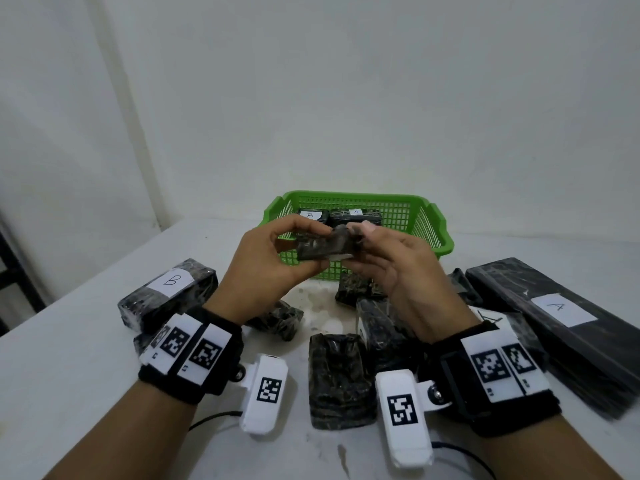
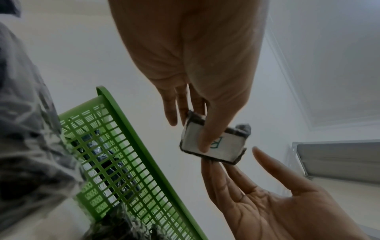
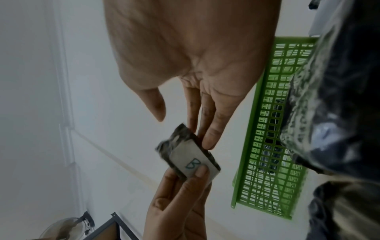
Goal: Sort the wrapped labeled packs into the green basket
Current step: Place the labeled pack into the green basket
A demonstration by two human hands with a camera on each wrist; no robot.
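A small dark wrapped pack (image 1: 329, 247) with a white label marked B (image 3: 193, 162) is held in the air just in front of the green basket (image 1: 356, 195). My left hand (image 1: 306, 251) pinches it, thumb (image 2: 203, 142) across the label. My right hand (image 1: 360, 247) touches the pack's other end with nearly straight fingers (image 3: 207, 141), its thumb held apart in the right wrist view. Two packs lie in the basket, one labelled B (image 1: 310, 214) and one labelled A (image 1: 356, 213).
On the white table (image 1: 69, 375) lie a B-labelled pack (image 1: 169, 282) at left, a long A-labelled pack (image 1: 557, 306) at right, and several dark wrapped packs (image 1: 339, 379) between my wrists. A dark metal rack (image 1: 14, 271) stands off the table's left edge.
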